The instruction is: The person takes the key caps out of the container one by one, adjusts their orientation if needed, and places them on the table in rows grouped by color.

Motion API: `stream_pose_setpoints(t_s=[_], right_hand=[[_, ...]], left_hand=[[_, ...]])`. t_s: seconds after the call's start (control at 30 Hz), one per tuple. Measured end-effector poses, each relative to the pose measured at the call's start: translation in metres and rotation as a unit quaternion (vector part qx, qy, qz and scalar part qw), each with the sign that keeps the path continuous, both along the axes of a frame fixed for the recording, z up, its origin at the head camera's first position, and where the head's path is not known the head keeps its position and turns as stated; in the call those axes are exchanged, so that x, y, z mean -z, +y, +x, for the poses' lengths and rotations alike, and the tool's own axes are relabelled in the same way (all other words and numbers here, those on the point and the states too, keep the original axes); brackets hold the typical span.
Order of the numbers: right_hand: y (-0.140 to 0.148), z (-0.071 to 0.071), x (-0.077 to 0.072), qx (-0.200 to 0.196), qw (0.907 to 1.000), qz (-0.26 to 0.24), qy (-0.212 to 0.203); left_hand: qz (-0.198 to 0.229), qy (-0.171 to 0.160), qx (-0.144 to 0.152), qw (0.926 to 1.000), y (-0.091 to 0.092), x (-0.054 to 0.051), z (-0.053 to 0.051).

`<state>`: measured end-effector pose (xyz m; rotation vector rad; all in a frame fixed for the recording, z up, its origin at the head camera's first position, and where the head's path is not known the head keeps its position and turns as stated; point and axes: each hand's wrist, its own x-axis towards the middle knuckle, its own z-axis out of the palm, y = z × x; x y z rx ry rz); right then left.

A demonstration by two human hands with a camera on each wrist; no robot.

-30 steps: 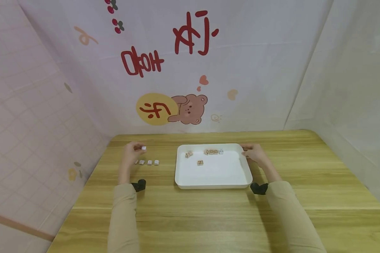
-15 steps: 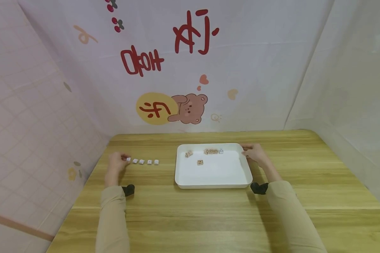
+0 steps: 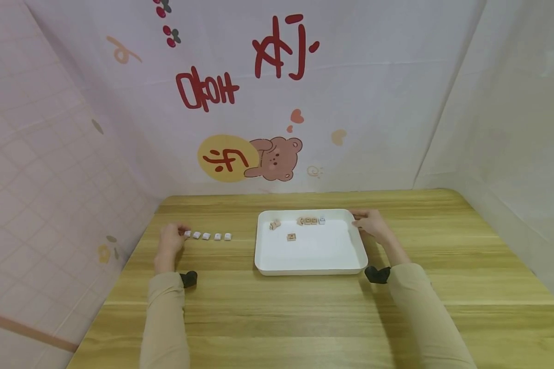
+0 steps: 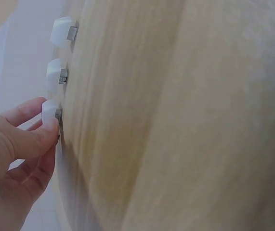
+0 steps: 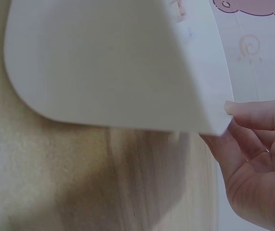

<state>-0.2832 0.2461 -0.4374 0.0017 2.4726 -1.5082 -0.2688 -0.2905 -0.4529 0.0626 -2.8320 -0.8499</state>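
Note:
At the left end of a row of small white keycaps (image 3: pixel 206 236), the left hand (image 3: pixel 170 242) pinches the endmost keycap (image 3: pixel 187 233) at table level. The left wrist view shows thumb and fingers of the left hand (image 4: pixel 17 156) round that white keycap (image 4: pixel 49 113), with two more keycaps (image 4: pixel 55 77) beyond it. A white tray (image 3: pixel 311 256) lies to the right, and the right hand (image 3: pixel 374 225) grips its far right corner. In the right wrist view the thumb of the right hand (image 5: pixel 260 149) is over the rim of the tray (image 5: pixel 103 72), other fingers beneath.
Inside the tray are several brown keycaps (image 3: pixel 291 237) and one white-and-grey keycap (image 3: pixel 322 220) near its far side. Behind the wooden table (image 3: pixel 277 328) hangs a printed cloth (image 3: pixel 374 102) with red characters and a bear; more cloth is at both sides.
The left hand has moved left and down from above the row, bringing its keycap to the row's left end. The right hand and tray have stayed in place.

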Motion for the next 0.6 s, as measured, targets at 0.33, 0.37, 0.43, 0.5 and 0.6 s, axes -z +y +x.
stream_pose_setpoints(t_s=[0.33,0.37,0.43,0.5,0.6], right_hand=[[0.0,0.0,0.001,-0.002,1.0,-0.009,0.001],[0.0,0.0,0.001,-0.002,1.0,-0.009,0.001],[0.0,-0.001,0.002,-0.003,1.0,-0.008,0.001],[0.0,-0.001,0.002,-0.004,1.0,-0.006,0.002],[0.001,-0.001,0.002,-0.005,1.0,-0.004,0.002]], left_hand=[[-0.009,-0.061,0.018,0.998,0.0,-0.01,0.001],[-0.008,-0.078,0.021,0.9967,0.002,-0.013,0.001],[-0.009,-0.101,0.027,0.9945,0.008,-0.021,0.0],[-0.002,-0.097,0.034,0.9947,0.019,-0.029,-0.003],[0.018,-0.046,0.046,0.9977,0.044,-0.038,-0.011]])
